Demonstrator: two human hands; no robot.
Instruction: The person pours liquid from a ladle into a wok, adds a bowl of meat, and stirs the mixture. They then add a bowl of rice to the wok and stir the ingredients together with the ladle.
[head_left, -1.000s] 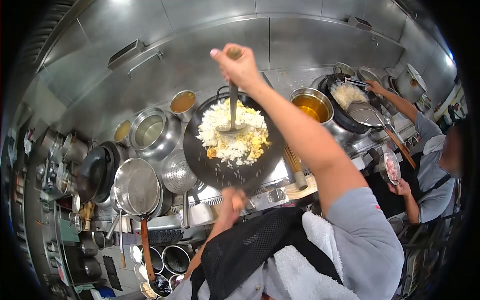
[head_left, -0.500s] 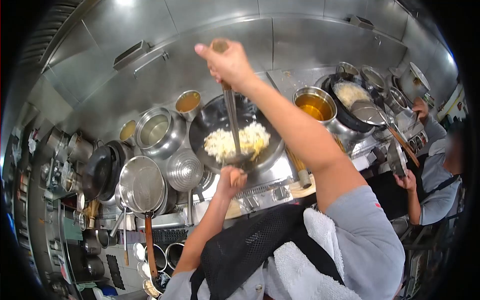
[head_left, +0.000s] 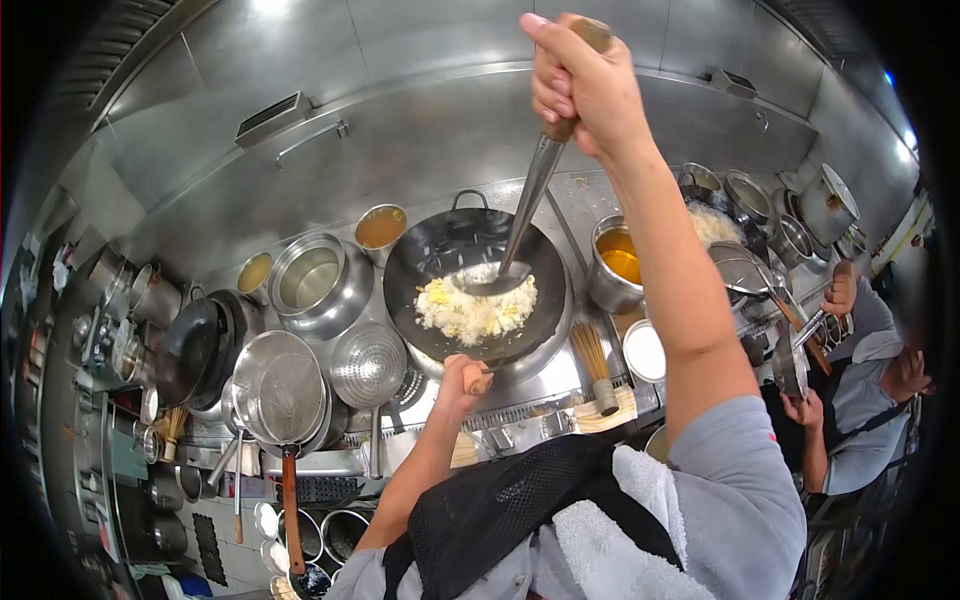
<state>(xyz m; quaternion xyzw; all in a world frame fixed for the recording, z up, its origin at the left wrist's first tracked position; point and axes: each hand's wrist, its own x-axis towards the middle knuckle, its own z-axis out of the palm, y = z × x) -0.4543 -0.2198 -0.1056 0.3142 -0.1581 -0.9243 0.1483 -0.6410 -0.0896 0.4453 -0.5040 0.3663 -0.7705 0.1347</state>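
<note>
A black wok (head_left: 455, 250) sits on the burner at the middle, holding white rice mixed with yellow egg (head_left: 472, 308). My left hand (head_left: 461, 380) is closed on the wok's handle at its near rim. My right hand (head_left: 585, 85) is raised high and grips the wooden end of a long metal ladle (head_left: 525, 205). The ladle's bowl rests in the rice at the far side of the heap.
Steel pots (head_left: 308, 275) of liquid, a strainer (head_left: 368, 365), lids and pans crowd the counter to the left. A pot of oil (head_left: 620, 262) and a bamboo brush (head_left: 597, 365) stand to the right. Another person (head_left: 865, 375) works at a second wok at far right.
The wok has dropped from its tilt back onto the burner and the rice has settled in it. My right hand has risen and moved right, drawing the ladle up.
</note>
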